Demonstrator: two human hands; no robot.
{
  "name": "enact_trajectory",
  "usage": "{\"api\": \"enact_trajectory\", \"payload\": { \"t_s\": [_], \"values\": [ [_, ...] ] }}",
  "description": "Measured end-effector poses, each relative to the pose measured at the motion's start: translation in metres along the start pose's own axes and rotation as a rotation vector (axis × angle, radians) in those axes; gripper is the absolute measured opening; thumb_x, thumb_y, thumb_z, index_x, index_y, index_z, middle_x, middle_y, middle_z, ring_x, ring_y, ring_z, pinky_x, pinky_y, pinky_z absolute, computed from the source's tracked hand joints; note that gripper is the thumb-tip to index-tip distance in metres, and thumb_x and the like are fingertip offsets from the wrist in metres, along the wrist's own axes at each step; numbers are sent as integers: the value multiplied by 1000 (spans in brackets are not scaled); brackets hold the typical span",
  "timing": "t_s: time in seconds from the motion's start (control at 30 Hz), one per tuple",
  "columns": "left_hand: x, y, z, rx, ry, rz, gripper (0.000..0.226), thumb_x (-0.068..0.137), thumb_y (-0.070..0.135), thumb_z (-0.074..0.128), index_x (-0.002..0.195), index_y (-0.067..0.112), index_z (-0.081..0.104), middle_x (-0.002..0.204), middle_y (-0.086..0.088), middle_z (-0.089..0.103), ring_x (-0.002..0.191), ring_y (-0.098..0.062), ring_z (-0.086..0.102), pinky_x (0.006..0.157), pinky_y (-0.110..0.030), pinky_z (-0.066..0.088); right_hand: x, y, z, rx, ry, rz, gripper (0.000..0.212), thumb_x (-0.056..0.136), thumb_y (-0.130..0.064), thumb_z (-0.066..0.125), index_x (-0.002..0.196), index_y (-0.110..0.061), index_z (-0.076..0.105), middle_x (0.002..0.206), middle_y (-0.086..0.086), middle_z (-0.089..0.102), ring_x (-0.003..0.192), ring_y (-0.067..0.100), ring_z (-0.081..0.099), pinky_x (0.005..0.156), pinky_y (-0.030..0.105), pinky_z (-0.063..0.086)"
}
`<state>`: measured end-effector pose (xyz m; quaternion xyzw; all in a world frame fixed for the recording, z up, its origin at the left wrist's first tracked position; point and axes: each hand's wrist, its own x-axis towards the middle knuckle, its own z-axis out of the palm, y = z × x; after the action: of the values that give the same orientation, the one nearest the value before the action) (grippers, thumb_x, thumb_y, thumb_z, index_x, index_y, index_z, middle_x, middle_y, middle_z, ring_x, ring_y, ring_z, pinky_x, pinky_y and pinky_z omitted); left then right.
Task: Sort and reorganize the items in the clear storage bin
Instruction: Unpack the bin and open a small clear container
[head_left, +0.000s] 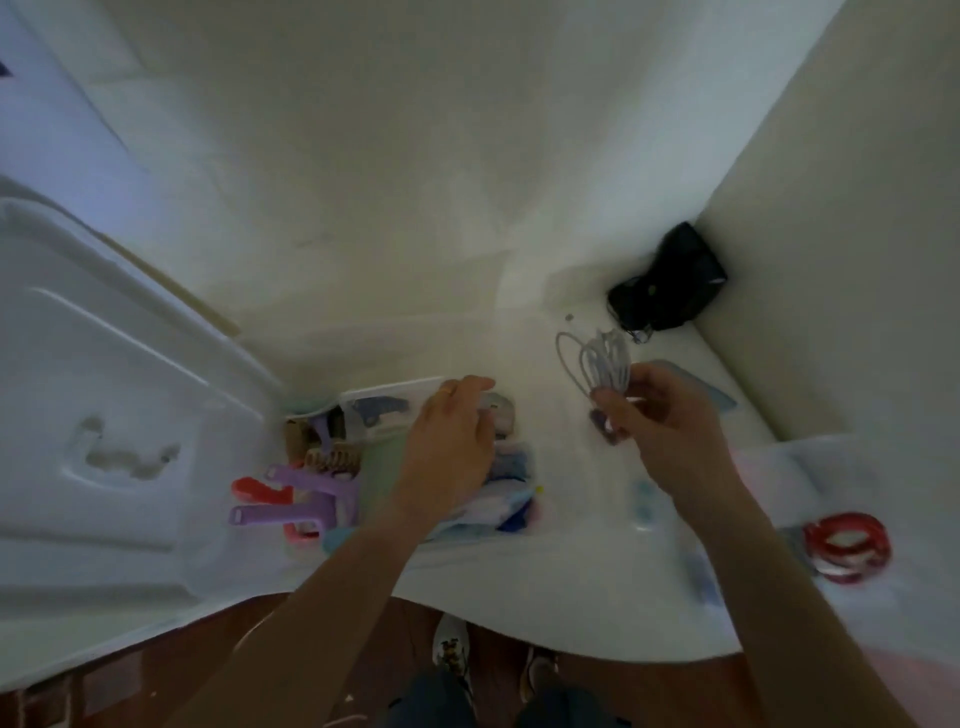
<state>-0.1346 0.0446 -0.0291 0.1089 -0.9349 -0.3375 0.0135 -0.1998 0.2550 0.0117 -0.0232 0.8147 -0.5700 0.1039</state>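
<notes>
From my remote seat I see the clear plastic storage bin (395, 395) sitting at the centre of the frame on a white tabletop (571, 587). Inside its left part lie purple plastic hair clips (306, 493), a red-orange clip (254, 491) and a brown toothed claw clip (332, 460); blue and white folded cloth items (509, 499) fill its right part. The left hand (452, 441) reaches down over the bin with its fingers curled at the far rim; whether it grips anything there I cannot tell, as the picture is blurred. The right hand (660, 421), right of centre, is closed around a coiled white cable (597, 364), holding it above the tabletop with the loops pointing toward the top of the frame. A large translucent white plastic lid (104, 389) leans at the left of the frame, touching the bin's left side. A black pouch (670, 280) rests in the upper right against the wall corner, and a coil of red and white rings (847, 540) lies at the lower right edge of the tabletop.
</notes>
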Motion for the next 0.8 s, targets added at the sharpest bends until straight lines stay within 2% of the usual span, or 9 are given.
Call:
{"api": "enact_trajectory", "payload": {
  "t_s": [0.07,0.17,0.3,0.43,0.5,0.57,0.63,0.7,0.8],
  "values": [
    [-4,31,12,-21,12,72,34,100,24,46,133,21,54,131,-6,56,114,-28,57,98,-38,42,-27,15,-41,-123,121,-12,13,85,-22,76,96,-19,70,78,-4,71,65,13,64,61,24,51],
    [-18,82,46,-15,-17,269,35,98,28,48,131,18,54,127,-10,57,111,-31,57,96,-43,46,-65,54,-97,-413,261,84,16,81,-30,79,93,-22,69,80,-6,72,68,9,66,64,27,51],
    [-46,133,120,67,-126,531,39,96,20,53,135,18,51,132,-10,54,114,-29,54,94,-37,48,-101,120,-141,-651,328,223,24,78,-23,80,98,-13,71,86,6,74,79,24,68,69,27,46],
    [-63,146,193,286,-430,537,67,95,17,54,154,26,25,160,-13,23,139,-33,35,109,-41,41,-107,173,-147,-781,281,384,24,87,-23,71,109,-15,70,100,7,75,88,23,69,74,25,48],
    [-69,145,215,405,-568,494,71,98,18,48,158,28,12,165,-14,6,148,-35,20,117,-44,31,-107,190,-142,-753,179,418,26,90,-14,65,116,-14,69,110,7,73,94,22,68,77,21,43],
    [-74,142,228,476,-650,454,73,98,19,48,158,28,8,166,-13,1,150,-35,15,120,-46,26,-107,200,-138,-726,114,399,34,92,-6,58,125,-14,65,120,9,70,101,24,66,81,21,43],
    [-76,140,229,478,-671,430,73,97,19,50,158,25,10,165,-14,6,149,-34,18,119,-45,28,-110,203,-141,-705,99,399,37,94,-7,57,129,-15,62,123,9,68,104,23,66,87,23,47],
    [-77,141,218,443,-634,439,69,96,18,50,157,20,17,161,-14,21,143,-32,32,113,-43,37,-116,198,-148,-691,136,416,37,93,-12,62,129,-16,62,123,9,68,106,23,66,90,26,47],
    [-78,135,179,297,-446,441,55,92,12,51,146,17,38,136,-10,50,116,-29,56,93,-39,50,-119,169,-149,-658,245,354,38,87,-10,69,124,-17,66,117,12,70,100,29,67,85,30,46]
  ]
}}
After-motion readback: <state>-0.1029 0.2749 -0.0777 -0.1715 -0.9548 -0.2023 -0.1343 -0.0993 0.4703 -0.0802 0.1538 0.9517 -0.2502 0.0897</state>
